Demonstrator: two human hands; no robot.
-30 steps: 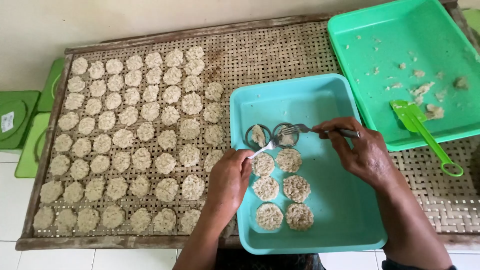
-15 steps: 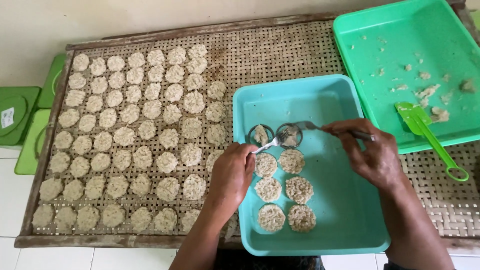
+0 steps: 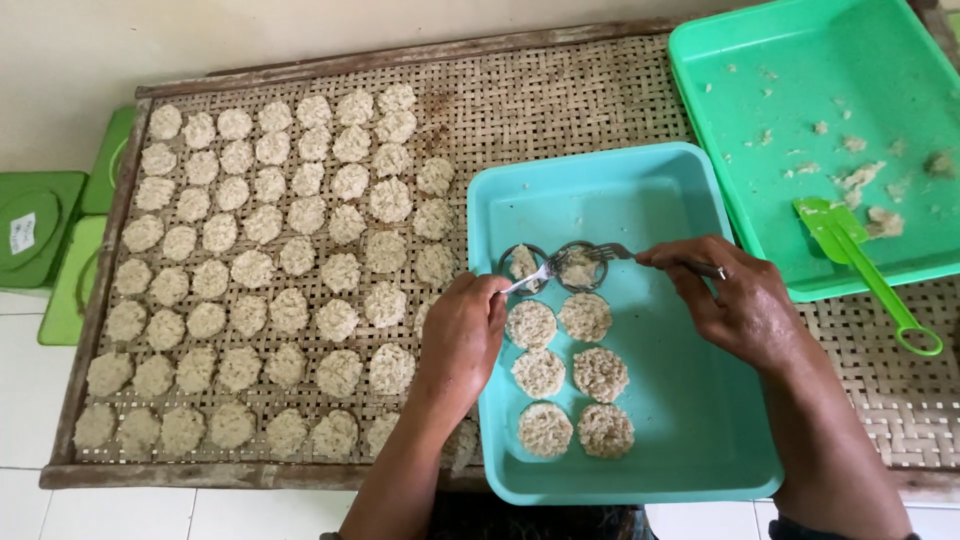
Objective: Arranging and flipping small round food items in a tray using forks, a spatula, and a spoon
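Ring moulds (image 3: pixel 552 266) sit side by side in our blue tray (image 3: pixel 700 420), above six pressed rice patties (image 3: pixel 565 375); our left hand (image 3: pixel 460 340) grips a spoon (image 3: pixel 527 280), our right hand (image 3: pixel 735 300) a fork (image 3: pixel 615 252).

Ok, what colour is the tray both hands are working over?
Light turquoise blue tray, plain with no pattern; the head view shows it clearly.

a woven tray (image 3: pixel 560 100) carries rows of round cakes (image 3: pixel 270 270) on its left part. a basin (image 3: pixel 690 440) sits on its near middle, with six cakes (image 3: pixel 565 375) in two columns inside and two ring moulds (image 3: pixel 555 265) just beyond them. a second basin (image 3: pixel 900 60) lies far right, holding a spatula (image 3: pixel 860 270). containers (image 3: pixel 45 235) stand left of the tray.
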